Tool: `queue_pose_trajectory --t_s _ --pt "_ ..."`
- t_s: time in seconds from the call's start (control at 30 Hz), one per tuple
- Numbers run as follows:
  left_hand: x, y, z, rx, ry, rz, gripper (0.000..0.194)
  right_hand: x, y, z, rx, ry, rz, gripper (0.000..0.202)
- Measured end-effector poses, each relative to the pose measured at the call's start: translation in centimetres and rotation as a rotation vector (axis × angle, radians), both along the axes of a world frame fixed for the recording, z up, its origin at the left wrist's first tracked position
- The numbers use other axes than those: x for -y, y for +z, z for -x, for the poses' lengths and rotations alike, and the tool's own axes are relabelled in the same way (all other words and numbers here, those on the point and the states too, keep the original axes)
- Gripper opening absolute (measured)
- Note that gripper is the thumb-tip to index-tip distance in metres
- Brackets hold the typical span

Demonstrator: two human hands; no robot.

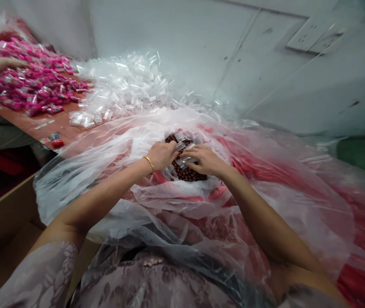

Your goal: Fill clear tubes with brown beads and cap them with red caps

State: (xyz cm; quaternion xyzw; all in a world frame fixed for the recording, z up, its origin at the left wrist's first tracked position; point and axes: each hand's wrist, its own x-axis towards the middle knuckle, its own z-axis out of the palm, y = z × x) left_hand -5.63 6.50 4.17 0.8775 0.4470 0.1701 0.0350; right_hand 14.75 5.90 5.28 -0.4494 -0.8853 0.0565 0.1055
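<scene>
Brown beads (189, 175) lie in a nest of thin translucent plastic sheeting (169, 192) in front of me. Over their left side is my left hand (162, 155), with a gold bracelet on its wrist; its thumb and fingers pinch a small clear plastic piece (180, 146). From the right, my right hand (205, 160) reaches over the same beads with its fingers bent around a clear plastic packet (185, 161). The two hands are close together but apart. What the packet contains, if anything, I cannot make out.
Clear plastic packets (128, 81) are heaped behind the sheeting. Bright pink wrapped pieces (38, 85) cover the table at left, where another person's hand (3, 65) reaches in. A cardboard box (6, 214) stands below left. Red material (259, 164) shows through the plastic at right.
</scene>
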Motion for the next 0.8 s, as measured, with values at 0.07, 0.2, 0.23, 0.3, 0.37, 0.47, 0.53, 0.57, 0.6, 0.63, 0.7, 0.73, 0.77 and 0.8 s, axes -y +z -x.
queue_pose_trajectory --t_s 0.07,0.2,0.23,0.3,0.37,0.47,0.53,0.57,0.6,0.63,0.7,0.73,0.77,0.8 --pt "-0.3 0.5 -0.2 -0.101 0.036 0.066 0.034 0.0 -0.2 -0.9 0.151 0.005 -0.078 0.029" --pt "-1.5 1.4 -1.3 -0.26 0.031 0.177 0.026 -0.2 -1.2 -2.0 0.187 -0.161 -0.162 0.029" --pt "-1.9 1.6 -1.7 -0.297 0.017 0.203 0.023 -0.2 -1.5 -2.0 0.167 -0.203 -0.17 0.029" --pt "-2.8 1.9 -2.4 -0.345 -0.007 0.244 0.023 0.1 -2.3 -1.8 0.106 -0.292 -0.193 0.03" --pt "-3.6 1.9 -3.0 -0.351 -0.022 0.269 0.028 0.3 -3.0 -1.4 0.044 -0.372 -0.225 0.031" --pt "-4.5 1.3 -3.7 -0.348 -0.033 0.3 0.029 0.4 -4.0 -1.1 -0.022 -0.419 -0.258 0.032" --pt "-4.8 0.6 -4.2 -0.31 -0.037 0.31 0.028 0.4 -4.3 -1.0 -0.045 -0.427 -0.268 0.033" --pt "-4.9 0.2 -4.3 -0.278 -0.035 0.31 0.027 0.3 -4.4 -1.1 -0.054 -0.428 -0.274 0.034" --pt "-4.9 -0.2 -4.5 -0.242 -0.031 0.311 0.026 0.3 -4.4 -1.1 -0.065 -0.424 -0.278 0.034" --pt "-5.0 -0.6 -4.6 -0.212 -0.023 0.314 0.026 0.3 -4.4 -1.2 -0.077 -0.414 -0.282 0.035" --pt "-5.1 -1.3 -4.6 -0.161 -0.01 0.326 0.025 0.3 -4.4 -1.3 -0.112 -0.385 -0.29 0.037" --pt "-5.1 -1.6 -4.6 -0.128 -0.005 0.336 0.024 0.3 -4.4 -1.4 -0.134 -0.374 -0.292 0.037" --pt "-5.1 -1.8 -4.5 -0.089 -0.002 0.349 0.022 0.2 -4.4 -1.6 -0.16 -0.369 -0.292 0.037" --pt "-5.2 -2.0 -4.4 -0.049 -0.001 0.364 0.021 0.2 -4.5 -1.7 -0.189 -0.373 -0.295 0.036"
